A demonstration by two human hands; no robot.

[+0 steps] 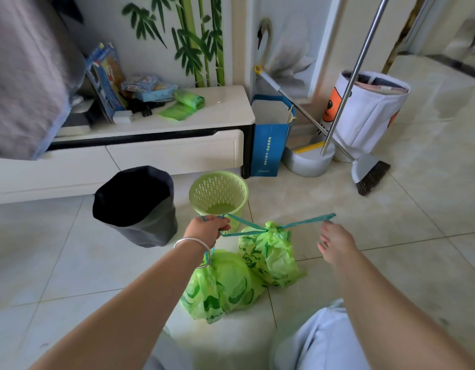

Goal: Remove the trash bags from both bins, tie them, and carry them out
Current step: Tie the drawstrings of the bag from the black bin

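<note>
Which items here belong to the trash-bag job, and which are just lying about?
Job: far green bag, near green bag, drawstring, green basket bin, dark bin.
Lying about: broom, blue paper bag, roll of bags, white hamper.

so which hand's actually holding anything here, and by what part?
Left hand grips the teal drawstring of the rear green bag; a second bag hangs by its loop at that wrist. Right hand is open, holding nothing; the drawstring's other end sits just above its fingertips.
</note>
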